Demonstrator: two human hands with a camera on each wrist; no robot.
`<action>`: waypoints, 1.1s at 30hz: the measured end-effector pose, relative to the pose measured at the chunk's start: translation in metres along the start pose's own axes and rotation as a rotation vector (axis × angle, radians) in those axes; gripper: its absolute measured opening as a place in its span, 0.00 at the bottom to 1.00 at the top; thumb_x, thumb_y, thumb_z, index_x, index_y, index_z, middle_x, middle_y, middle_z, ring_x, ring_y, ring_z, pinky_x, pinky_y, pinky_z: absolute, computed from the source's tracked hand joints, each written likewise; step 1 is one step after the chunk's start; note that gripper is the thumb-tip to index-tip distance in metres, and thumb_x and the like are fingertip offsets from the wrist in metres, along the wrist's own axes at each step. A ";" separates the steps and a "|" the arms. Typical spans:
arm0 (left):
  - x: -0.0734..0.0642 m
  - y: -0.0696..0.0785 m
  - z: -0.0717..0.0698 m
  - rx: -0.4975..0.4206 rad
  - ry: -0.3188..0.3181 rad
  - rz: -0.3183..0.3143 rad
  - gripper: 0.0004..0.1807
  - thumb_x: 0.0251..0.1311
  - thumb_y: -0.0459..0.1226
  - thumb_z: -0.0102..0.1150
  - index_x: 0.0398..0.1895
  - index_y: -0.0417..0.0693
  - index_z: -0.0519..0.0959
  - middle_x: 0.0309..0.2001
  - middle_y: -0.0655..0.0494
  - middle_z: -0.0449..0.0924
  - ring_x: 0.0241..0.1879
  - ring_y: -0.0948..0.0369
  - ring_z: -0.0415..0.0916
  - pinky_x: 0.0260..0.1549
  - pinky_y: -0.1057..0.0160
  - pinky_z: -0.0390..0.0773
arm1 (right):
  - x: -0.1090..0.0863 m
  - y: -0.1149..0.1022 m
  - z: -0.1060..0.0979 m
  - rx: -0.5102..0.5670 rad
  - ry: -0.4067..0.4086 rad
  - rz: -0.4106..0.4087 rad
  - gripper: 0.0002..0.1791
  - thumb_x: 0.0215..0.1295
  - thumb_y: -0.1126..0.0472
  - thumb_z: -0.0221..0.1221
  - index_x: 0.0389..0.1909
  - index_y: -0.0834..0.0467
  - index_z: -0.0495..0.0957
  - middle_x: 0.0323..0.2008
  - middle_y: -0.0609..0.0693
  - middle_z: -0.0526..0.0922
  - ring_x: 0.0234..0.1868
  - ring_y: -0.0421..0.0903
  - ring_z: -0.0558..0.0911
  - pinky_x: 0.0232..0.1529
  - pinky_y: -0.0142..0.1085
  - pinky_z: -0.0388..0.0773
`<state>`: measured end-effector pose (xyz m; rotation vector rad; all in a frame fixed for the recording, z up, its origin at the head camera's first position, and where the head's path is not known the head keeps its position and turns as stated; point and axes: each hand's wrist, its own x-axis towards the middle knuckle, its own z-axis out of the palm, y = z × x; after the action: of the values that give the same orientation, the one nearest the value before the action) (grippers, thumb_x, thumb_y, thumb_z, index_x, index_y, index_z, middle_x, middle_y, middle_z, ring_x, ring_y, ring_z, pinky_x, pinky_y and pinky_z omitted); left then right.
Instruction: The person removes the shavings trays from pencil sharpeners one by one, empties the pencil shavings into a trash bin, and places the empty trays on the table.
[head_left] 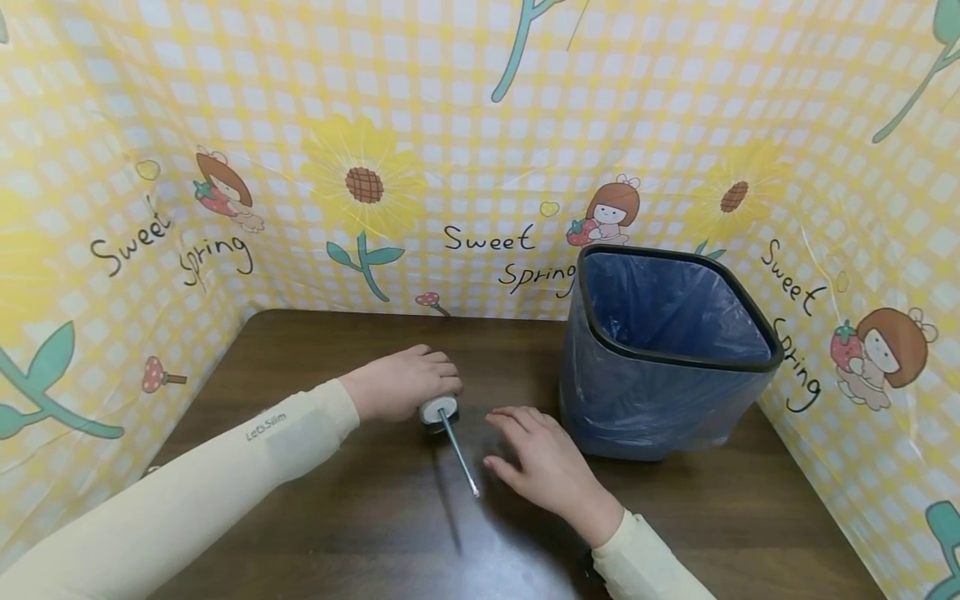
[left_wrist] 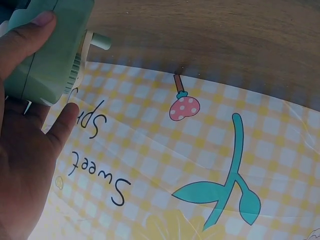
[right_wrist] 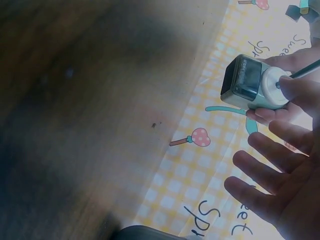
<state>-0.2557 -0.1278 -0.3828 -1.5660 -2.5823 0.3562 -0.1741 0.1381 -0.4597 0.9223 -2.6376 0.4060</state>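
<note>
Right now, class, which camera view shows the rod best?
The head view: it shows the rod from the white disc to its free tip. The right wrist view shows only part, cut off by the frame edge; the left wrist view, none.

the left wrist view's top edge cuts off the green device [left_wrist: 52,60].

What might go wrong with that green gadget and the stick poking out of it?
The stick juts out close to the open right hand, so it might poke the fingers or get knocked. Only the left hand holds the green gadget, so it might twist or slip if the stick is pushed hard. The lined bin stands just beside the right hand, so a quick swing of that arm might bump it.
</note>
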 end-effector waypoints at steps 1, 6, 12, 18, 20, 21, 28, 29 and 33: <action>-0.001 0.000 0.000 -0.009 0.003 -0.002 0.26 0.54 0.27 0.71 0.55 0.56 0.79 0.57 0.59 0.81 0.60 0.56 0.75 0.59 0.51 0.74 | 0.000 0.000 0.000 -0.001 0.001 -0.001 0.31 0.66 0.41 0.65 0.65 0.49 0.76 0.61 0.44 0.79 0.62 0.43 0.78 0.63 0.45 0.76; -0.002 -0.001 0.001 -0.021 0.010 0.001 0.26 0.53 0.26 0.71 0.55 0.56 0.80 0.56 0.59 0.81 0.59 0.56 0.75 0.57 0.50 0.75 | 0.000 -0.001 -0.001 -0.002 0.001 -0.001 0.31 0.66 0.41 0.66 0.65 0.49 0.76 0.61 0.44 0.79 0.62 0.43 0.78 0.62 0.44 0.76; -0.005 0.000 0.002 -0.032 0.025 0.008 0.27 0.52 0.27 0.72 0.55 0.55 0.80 0.55 0.59 0.82 0.58 0.55 0.76 0.56 0.50 0.75 | 0.001 -0.001 -0.001 0.005 -0.008 0.005 0.30 0.66 0.41 0.65 0.65 0.49 0.76 0.61 0.44 0.79 0.62 0.43 0.78 0.63 0.45 0.75; -0.009 0.002 -0.002 -0.048 0.053 0.005 0.28 0.49 0.26 0.73 0.54 0.55 0.80 0.53 0.59 0.82 0.56 0.56 0.76 0.55 0.51 0.75 | 0.001 -0.002 0.000 0.009 -0.008 0.008 0.30 0.66 0.41 0.65 0.65 0.49 0.76 0.61 0.44 0.79 0.62 0.43 0.78 0.64 0.45 0.75; -0.010 0.001 -0.002 -0.047 0.056 0.007 0.28 0.49 0.26 0.73 0.54 0.55 0.80 0.53 0.59 0.82 0.56 0.56 0.76 0.55 0.51 0.75 | 0.000 -0.001 0.001 0.009 -0.006 0.011 0.30 0.66 0.41 0.66 0.65 0.49 0.76 0.61 0.44 0.79 0.62 0.43 0.78 0.64 0.45 0.75; -0.010 0.001 -0.003 -0.045 0.056 0.008 0.28 0.48 0.26 0.73 0.54 0.54 0.80 0.53 0.59 0.82 0.56 0.56 0.76 0.56 0.51 0.75 | 0.000 -0.001 0.001 0.009 -0.005 0.012 0.30 0.66 0.41 0.66 0.65 0.49 0.76 0.61 0.44 0.79 0.62 0.43 0.78 0.64 0.45 0.74; -0.014 0.001 -0.003 -0.065 0.068 0.010 0.28 0.48 0.27 0.73 0.54 0.53 0.80 0.52 0.59 0.82 0.55 0.55 0.76 0.56 0.51 0.75 | 0.002 -0.002 0.002 0.021 0.008 0.004 0.30 0.65 0.41 0.66 0.65 0.49 0.77 0.60 0.44 0.80 0.62 0.44 0.77 0.64 0.47 0.73; -0.014 0.001 -0.004 -0.071 0.070 0.011 0.28 0.48 0.27 0.73 0.54 0.53 0.80 0.52 0.59 0.82 0.55 0.55 0.76 0.55 0.51 0.75 | 0.002 -0.002 0.002 0.022 0.008 0.004 0.30 0.66 0.41 0.66 0.65 0.49 0.77 0.60 0.44 0.80 0.62 0.44 0.77 0.64 0.47 0.73; -0.016 0.003 -0.008 -0.085 0.073 0.014 0.28 0.47 0.28 0.75 0.53 0.53 0.80 0.51 0.59 0.82 0.55 0.56 0.76 0.56 0.51 0.75 | 0.002 -0.003 0.001 0.023 0.005 0.009 0.30 0.65 0.41 0.66 0.65 0.49 0.77 0.60 0.44 0.80 0.62 0.44 0.77 0.64 0.47 0.73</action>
<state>-0.2436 -0.1394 -0.3754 -1.5928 -2.5638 0.1886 -0.1742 0.1341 -0.4593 0.9158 -2.6382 0.4410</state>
